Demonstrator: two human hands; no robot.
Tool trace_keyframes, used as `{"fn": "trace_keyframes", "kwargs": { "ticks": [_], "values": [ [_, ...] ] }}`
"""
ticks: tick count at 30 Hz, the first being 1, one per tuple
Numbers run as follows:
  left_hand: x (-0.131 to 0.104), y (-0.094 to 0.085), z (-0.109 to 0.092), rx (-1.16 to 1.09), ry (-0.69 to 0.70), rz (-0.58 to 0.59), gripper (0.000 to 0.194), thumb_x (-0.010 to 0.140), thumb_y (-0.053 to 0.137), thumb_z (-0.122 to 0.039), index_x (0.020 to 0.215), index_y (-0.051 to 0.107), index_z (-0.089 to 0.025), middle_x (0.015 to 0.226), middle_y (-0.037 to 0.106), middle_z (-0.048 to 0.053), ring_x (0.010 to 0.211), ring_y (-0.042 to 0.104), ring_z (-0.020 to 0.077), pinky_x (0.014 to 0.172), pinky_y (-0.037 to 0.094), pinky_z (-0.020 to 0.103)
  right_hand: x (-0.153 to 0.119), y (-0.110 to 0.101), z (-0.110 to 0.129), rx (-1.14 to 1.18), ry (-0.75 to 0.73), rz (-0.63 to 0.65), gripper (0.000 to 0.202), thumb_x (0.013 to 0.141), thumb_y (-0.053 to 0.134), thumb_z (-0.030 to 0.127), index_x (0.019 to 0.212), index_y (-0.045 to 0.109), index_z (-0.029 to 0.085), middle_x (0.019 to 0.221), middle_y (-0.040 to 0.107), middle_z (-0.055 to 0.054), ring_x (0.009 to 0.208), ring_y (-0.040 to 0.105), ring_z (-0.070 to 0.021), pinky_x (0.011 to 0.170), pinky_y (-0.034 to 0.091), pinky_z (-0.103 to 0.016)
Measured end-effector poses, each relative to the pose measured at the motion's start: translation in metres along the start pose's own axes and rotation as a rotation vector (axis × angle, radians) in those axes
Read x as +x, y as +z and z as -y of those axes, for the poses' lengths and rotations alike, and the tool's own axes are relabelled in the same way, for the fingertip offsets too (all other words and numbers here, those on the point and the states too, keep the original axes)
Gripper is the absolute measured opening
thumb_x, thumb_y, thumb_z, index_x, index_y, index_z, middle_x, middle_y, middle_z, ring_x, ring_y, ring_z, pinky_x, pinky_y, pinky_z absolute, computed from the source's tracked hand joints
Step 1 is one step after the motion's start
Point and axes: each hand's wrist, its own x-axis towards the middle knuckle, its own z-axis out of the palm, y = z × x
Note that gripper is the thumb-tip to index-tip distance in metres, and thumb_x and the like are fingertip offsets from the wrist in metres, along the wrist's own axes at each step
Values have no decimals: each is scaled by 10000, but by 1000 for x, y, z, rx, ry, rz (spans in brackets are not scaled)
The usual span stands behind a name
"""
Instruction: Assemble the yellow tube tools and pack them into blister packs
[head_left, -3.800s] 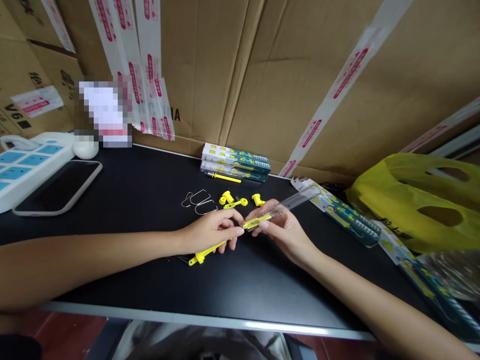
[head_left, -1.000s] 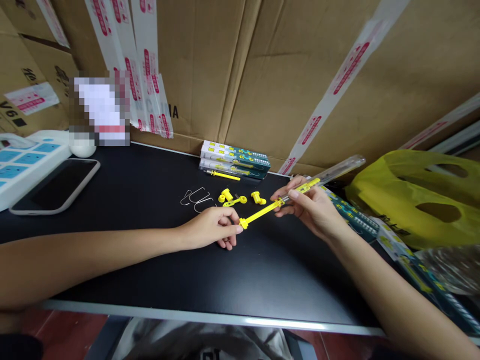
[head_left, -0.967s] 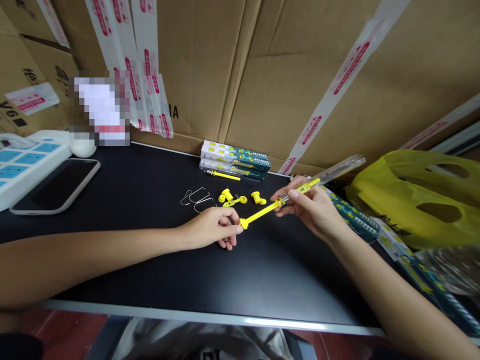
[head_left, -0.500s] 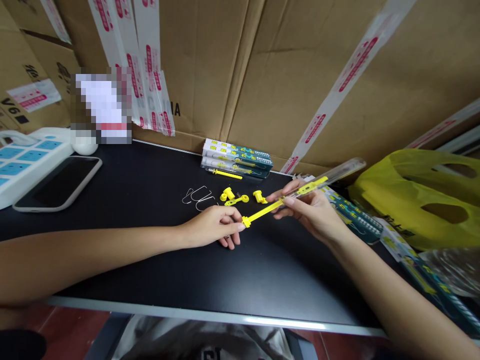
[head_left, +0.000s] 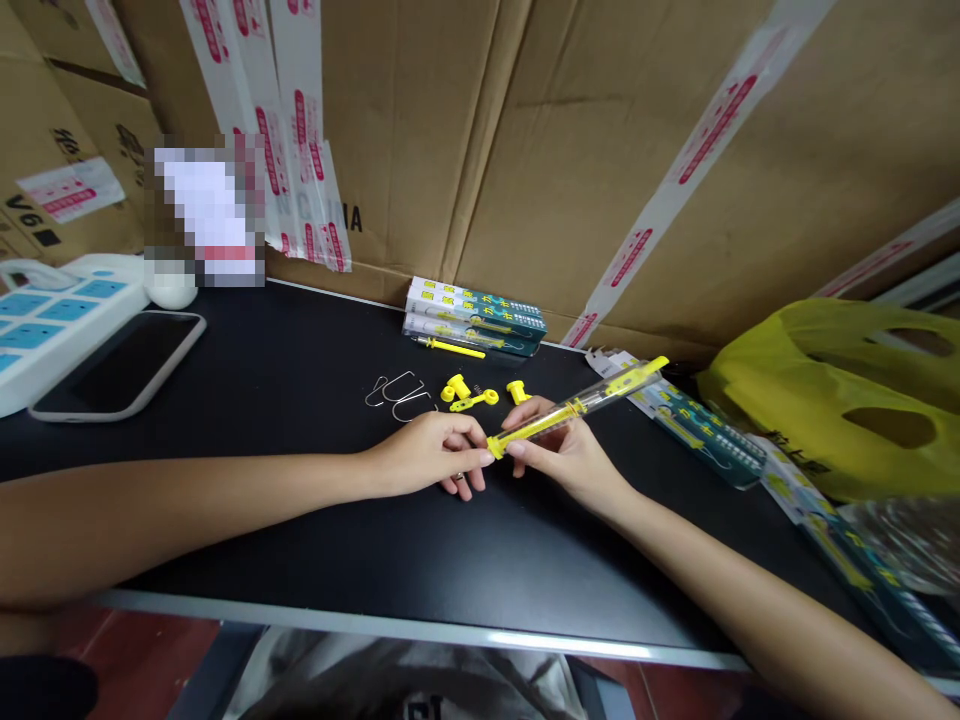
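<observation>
A tubular spring scale, made of a clear plastic tube [head_left: 553, 416] around a yellow rod, slants up to the right above the table. My left hand [head_left: 427, 452] is closed, thumb and fingers pinching the yellow end piece [head_left: 495, 447] at its lower left. Farther along, my right hand [head_left: 574, 458] grips the clear tube near that end piece. A flat yellow tip [head_left: 651, 367] sticks out of the tube's upper right end. Behind the hands lie loose yellow plastic parts [head_left: 457, 388], another yellow piece [head_left: 516, 391] and several thin wire hooks [head_left: 401, 390].
Printed boxes [head_left: 480, 318] are stacked against the cardboard, with a slim yellow-and-black rod [head_left: 454, 348] before them. More packages [head_left: 701, 430] and a yellow plastic bag [head_left: 825, 390] lie at right. At left are a phone [head_left: 120, 365] and a power strip [head_left: 67, 310].
My right hand has slid the clear tube down and left along the yellow rod, up to the end piece. The yellow tip now protrudes at the far end. My left hand has stayed nearly still.
</observation>
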Motion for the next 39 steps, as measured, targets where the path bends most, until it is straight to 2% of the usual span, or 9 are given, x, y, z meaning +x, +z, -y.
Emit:
{"fn": "trace_keyframes", "kwargs": {
  "ticks": [7,18,24,29,32,35,39],
  "values": [
    [-1,0,3,16,31,1,201,863,552,-346,847,569,-146,722,677,23,589,663,116,552,527,217,-3,-1,2,34,25,66,217,794,669,338,917,596,175,804,532,1,613,549,-88,539,560,-238],
    [-2,1,2,49,35,-21,165,826,588,-285,873,586,-127,707,661,23,575,650,109,546,536,213,-2,-2,4,5,61,65,240,792,672,366,891,581,167,682,555,17,556,554,-91,499,535,-225],
    [-6,6,1,114,80,-98,163,837,568,-298,821,580,-136,700,641,15,569,636,105,513,516,198,-3,0,4,15,65,59,237,789,676,357,892,577,168,662,559,24,545,553,-91,490,535,-225],
    [-11,9,-1,302,182,-152,185,855,555,-317,792,595,-148,661,621,-7,544,598,94,501,461,185,-4,1,3,17,74,52,261,786,677,387,871,570,164,631,572,31,503,569,-91,485,531,-233],
    [-13,7,-3,515,304,-190,199,876,544,-311,782,619,-152,659,628,-13,586,588,93,573,427,193,-5,1,2,24,83,44,268,787,676,397,861,565,164,619,589,31,472,578,-90,481,531,-236],
    [-13,4,-3,659,403,-200,202,885,548,-325,802,635,-164,743,666,-9,674,600,106,630,400,198,-6,2,0,53,84,46,270,784,681,393,850,553,166,620,618,26,466,600,-98,476,536,-238],
    [-14,2,-1,744,432,-179,236,917,498,-350,825,628,-176,776,675,-4,711,613,116,648,391,199,-8,4,-1,105,98,46,276,774,695,383,862,539,172,639,660,12,490,628,-115,491,559,-257]
  ]
}}
